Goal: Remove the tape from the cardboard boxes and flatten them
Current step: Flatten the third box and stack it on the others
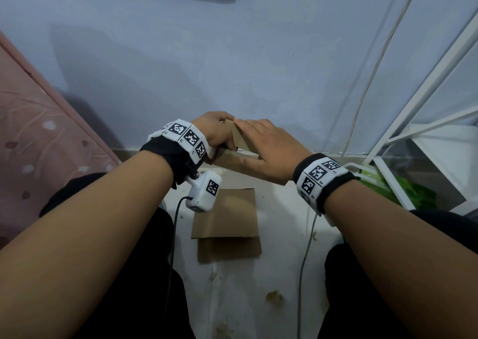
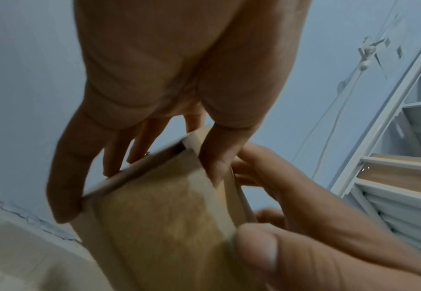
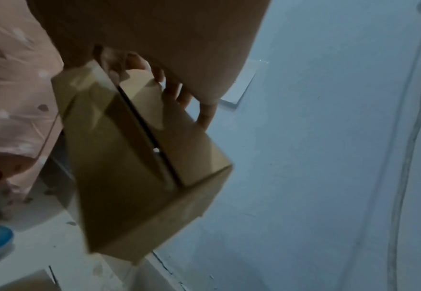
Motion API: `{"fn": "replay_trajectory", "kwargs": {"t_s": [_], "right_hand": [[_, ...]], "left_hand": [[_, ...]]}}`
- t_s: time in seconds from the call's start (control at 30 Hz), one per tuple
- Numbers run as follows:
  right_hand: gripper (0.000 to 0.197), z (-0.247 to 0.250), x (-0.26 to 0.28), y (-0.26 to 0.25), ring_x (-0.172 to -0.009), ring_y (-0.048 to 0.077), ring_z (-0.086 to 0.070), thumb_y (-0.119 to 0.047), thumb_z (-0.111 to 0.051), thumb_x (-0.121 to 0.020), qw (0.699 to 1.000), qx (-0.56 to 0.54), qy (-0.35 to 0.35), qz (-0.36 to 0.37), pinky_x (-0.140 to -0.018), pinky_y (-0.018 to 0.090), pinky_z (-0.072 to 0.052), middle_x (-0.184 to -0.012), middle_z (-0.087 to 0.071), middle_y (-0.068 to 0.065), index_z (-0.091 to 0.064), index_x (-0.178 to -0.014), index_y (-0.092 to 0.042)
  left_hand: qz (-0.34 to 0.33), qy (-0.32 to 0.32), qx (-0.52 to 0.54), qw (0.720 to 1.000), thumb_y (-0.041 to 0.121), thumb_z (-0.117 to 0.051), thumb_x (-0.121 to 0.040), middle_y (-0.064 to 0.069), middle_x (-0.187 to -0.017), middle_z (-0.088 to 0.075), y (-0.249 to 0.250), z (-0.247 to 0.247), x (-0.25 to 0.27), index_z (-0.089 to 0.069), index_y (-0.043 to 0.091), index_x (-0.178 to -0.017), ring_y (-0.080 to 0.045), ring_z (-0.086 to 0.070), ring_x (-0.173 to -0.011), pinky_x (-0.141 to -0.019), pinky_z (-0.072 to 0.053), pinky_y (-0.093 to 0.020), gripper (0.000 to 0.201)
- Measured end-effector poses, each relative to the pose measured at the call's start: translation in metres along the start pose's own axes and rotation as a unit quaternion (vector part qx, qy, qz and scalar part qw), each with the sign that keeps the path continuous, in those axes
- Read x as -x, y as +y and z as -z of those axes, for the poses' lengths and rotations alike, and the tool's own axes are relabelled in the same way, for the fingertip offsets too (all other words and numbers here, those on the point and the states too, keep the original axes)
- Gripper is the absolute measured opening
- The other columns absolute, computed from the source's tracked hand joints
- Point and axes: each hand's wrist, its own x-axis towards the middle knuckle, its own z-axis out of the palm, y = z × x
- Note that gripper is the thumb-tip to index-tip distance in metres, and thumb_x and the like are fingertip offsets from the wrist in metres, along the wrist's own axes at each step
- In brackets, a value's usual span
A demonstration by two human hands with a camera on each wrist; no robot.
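Observation:
A small brown cardboard box is held in the air close to the wall. My left hand grips its left end; in the left wrist view the fingers curl over the top edge of the box and the thumb presses its side. My right hand holds the right end, fingers laid across the top and thumb on the near face. The right wrist view shows the box with a dark open seam between two flaps. I cannot make out any tape. Flattened cardboard pieces lie on the floor below.
A pale blue wall stands just behind the box, with a white cable running down it. Pink patterned bedding borders the left. A white metal rack and something green are at the right. My knees flank the stained white floor.

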Motion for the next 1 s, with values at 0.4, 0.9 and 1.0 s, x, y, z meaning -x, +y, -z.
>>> {"fn": "replay_trajectory", "kwargs": {"t_s": [0.4, 0.9, 1.0], "right_hand": [[0.08, -0.001, 0.005, 0.014, -0.113, 0.031, -0.059, -0.041, -0.07, -0.091, 0.99, -0.064, -0.08, -0.099, -0.09, 0.04, -0.051, -0.134, -0.059, 0.008, -0.027, -0.156, -0.023], [0.041, 0.006, -0.001, 0.02, -0.092, 0.037, -0.065, -0.041, -0.064, -0.091, 0.935, -0.145, 0.164, -0.279, -0.079, 0.046, -0.056, -0.103, -0.069, 0.012, -0.052, -0.117, -0.012], [0.042, 0.004, -0.005, 0.005, -0.091, 0.035, -0.066, -0.041, -0.065, -0.09, 0.926, -0.18, 0.196, -0.266, -0.079, 0.045, -0.058, -0.103, -0.07, 0.011, -0.054, -0.118, -0.012]], "left_hand": [[0.027, -0.019, -0.025, 0.999, -0.007, -0.072, -0.075, -0.007, -0.119, -0.065, 0.0, -0.003, -0.001, -0.06, 0.038, -0.126, -0.027, -0.063, -0.095, -0.055, -0.049, -0.024, 0.069], [-0.035, -0.009, 0.243, 0.969, 0.036, -0.083, -0.082, -0.005, -0.15, -0.043, 0.0, -0.014, -0.005, -0.029, 0.017, -0.156, -0.029, -0.042, -0.138, -0.1, -0.054, -0.053, 0.094], [-0.063, -0.032, 0.177, 0.982, 0.049, -0.079, -0.084, 0.005, -0.099, -0.071, -0.001, -0.031, 0.0, -0.062, 0.015, -0.121, -0.019, -0.068, -0.097, -0.089, -0.06, -0.05, 0.053]]}}
